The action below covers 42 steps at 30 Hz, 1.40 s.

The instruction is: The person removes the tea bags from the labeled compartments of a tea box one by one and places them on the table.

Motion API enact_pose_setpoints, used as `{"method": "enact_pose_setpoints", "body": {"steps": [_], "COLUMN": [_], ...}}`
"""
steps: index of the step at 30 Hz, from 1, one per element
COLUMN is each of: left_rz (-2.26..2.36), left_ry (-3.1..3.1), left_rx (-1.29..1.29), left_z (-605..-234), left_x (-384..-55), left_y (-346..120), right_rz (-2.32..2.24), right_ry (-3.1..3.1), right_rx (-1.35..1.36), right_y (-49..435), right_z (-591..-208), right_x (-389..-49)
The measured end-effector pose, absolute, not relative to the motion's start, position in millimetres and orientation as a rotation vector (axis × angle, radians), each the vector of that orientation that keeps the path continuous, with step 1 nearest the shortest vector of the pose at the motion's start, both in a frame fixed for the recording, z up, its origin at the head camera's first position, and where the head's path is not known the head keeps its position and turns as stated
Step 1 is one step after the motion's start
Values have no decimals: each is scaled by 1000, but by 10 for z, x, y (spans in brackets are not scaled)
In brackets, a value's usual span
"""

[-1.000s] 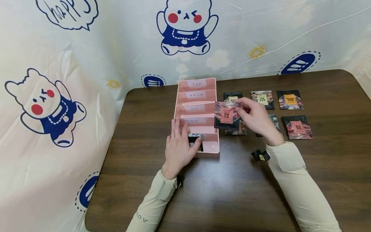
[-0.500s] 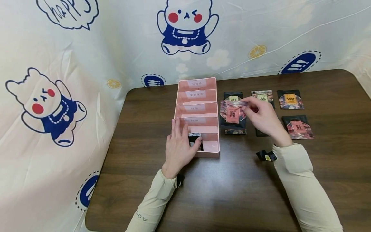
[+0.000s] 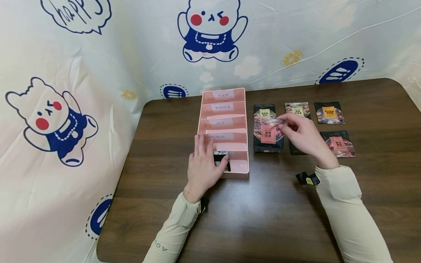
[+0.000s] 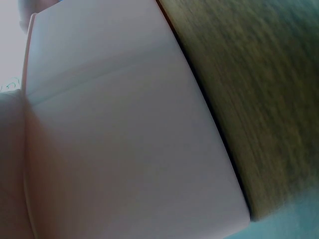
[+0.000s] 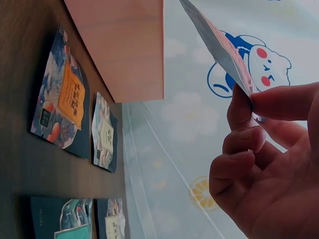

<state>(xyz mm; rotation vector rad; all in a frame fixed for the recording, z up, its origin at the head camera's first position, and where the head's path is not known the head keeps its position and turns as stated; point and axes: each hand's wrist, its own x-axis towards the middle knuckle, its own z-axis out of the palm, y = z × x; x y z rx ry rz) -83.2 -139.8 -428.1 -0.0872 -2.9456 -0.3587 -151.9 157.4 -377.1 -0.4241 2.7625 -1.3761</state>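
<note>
In the head view my right hand (image 3: 306, 140) pinches the top edge of a dark tea sachet (image 3: 268, 135) with a pink label, between thumb and index finger. The right wrist view shows that sachet (image 5: 219, 45) edge-on, tilted above the table. My left hand (image 3: 204, 171) rests across the near left side of a pink divided box (image 3: 238, 175), fingers extended and thumb over the nearest compartment. A dark packet (image 3: 221, 157) stands in that compartment, partly covered by the thumb. In the left wrist view, the box's pale outer wall (image 4: 129, 134) fills most of the picture.
Several tea sachets lie right of the box, among them a yellow-labelled one (image 3: 329, 112), a pink-labelled one (image 3: 338, 144) and a pale-labelled one (image 3: 297, 109). Another sachet (image 3: 264, 112) is partly behind the held one. The box's compartments carry paper labels (image 3: 223, 107).
My right hand has moved to the right and slightly toward me, carrying the pink-labelled sachet away from the box's edge. The left hand has stayed in place.
</note>
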Motion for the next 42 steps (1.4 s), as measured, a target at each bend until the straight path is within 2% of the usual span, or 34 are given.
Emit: {"method": "enact_pose_setpoints", "body": {"steps": [42], "left_rz": [-338], "left_ry": [-2942], "left_rx": [-88], "left_z": [-4294], "left_x": [-840], "left_y": [-1398], "right_rz": [-1181], "right_ry": [2584], "right_rx": [-597], "right_y": [1725], "right_z": [-4259], "right_x": [-1326]}}
